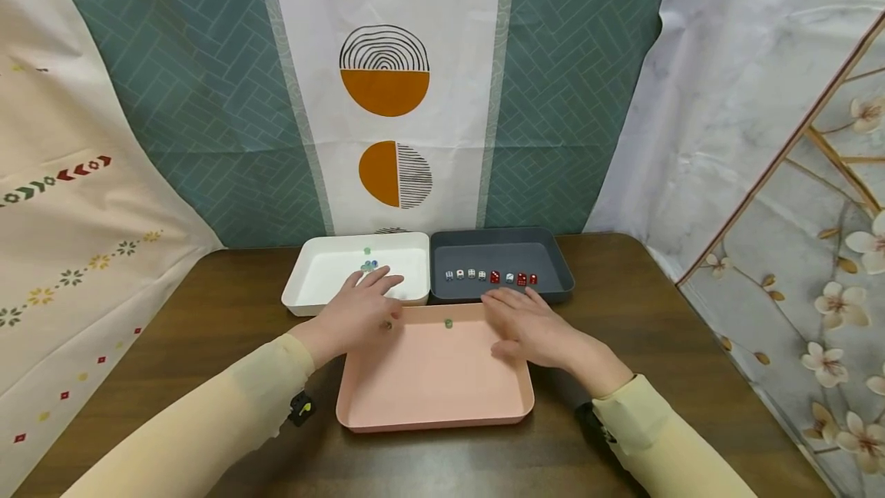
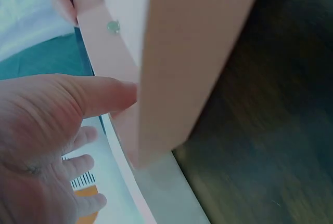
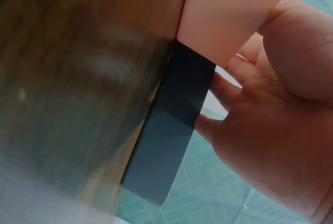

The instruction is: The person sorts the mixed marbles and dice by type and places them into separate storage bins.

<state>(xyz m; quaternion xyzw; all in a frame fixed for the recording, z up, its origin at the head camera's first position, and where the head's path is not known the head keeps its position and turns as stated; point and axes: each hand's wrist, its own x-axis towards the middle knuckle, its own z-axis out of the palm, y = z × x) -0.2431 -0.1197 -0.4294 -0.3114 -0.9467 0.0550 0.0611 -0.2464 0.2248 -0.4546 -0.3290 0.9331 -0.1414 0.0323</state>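
Note:
My left hand (image 1: 359, 313), fingers spread, reaches over the back left corner of a pink tray (image 1: 435, 398). Its fingertips are above the front part of a white tray (image 1: 304, 283). In the left wrist view the thumb (image 2: 112, 95) overlaps the pink tray's side rim. My right hand (image 1: 532, 329) lies across the pink tray's back right corner, fingers extended to the front rim of a dark grey tray (image 1: 498, 237). A small green marble (image 1: 449, 323) sits by the pink tray's back wall, and another green marble (image 1: 389, 325) shows beside the left hand.
Several small blue and green marbles (image 1: 370, 264) are in the white tray. A loose row of white dice (image 1: 472, 273) and red dice (image 1: 522, 280) lies in the dark tray. All three trays stand on a brown wooden table (image 1: 228, 313), with hanging cloth (image 1: 553, 98) behind.

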